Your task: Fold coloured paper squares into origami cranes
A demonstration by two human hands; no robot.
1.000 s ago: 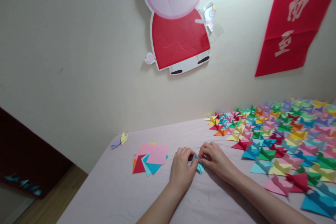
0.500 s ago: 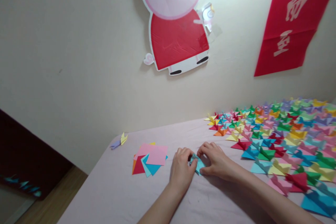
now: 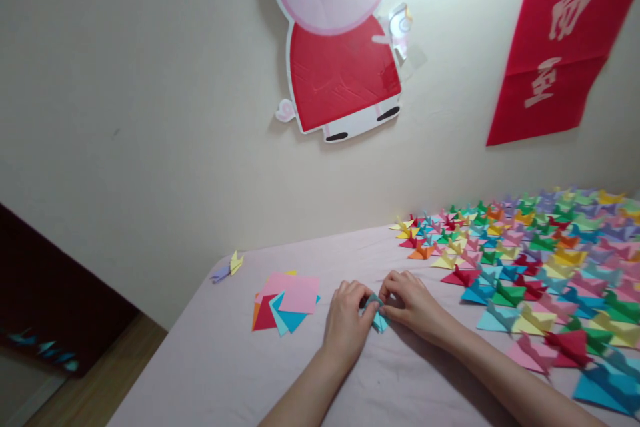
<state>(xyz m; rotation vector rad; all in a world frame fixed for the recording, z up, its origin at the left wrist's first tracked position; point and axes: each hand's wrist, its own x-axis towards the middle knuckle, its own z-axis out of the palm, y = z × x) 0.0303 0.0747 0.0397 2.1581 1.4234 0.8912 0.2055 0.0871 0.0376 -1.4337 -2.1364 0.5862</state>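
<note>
The cloth-covered table (image 3: 225, 360) bears rows of folded paper figures (image 3: 525, 260) at right and a loose stack of paper squares (image 3: 287, 300) at left. Between them, the left hand (image 3: 345, 327) and right hand (image 3: 413, 303) both pinch the teal folded paper (image 3: 379, 315), low on the cloth. Recommended: align the edges, then press the creases firmly against the surface.

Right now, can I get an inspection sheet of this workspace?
Surface: pale pink cloth-covered table.
Things in hand: teal folded paper, lying on the table between both hands; stack of coloured paper squares to its left.
Clutter: rows of folded paper pieces in many colours on the right; two folded pieces, yellow and purple, at the far left corner.
Hands: left hand and right hand both pinch the teal folded paper.
Cables: nothing seen.
Surroundings: cartoon pig cutout and red banner on the wall; dark furniture and wooden floor at left.
</note>
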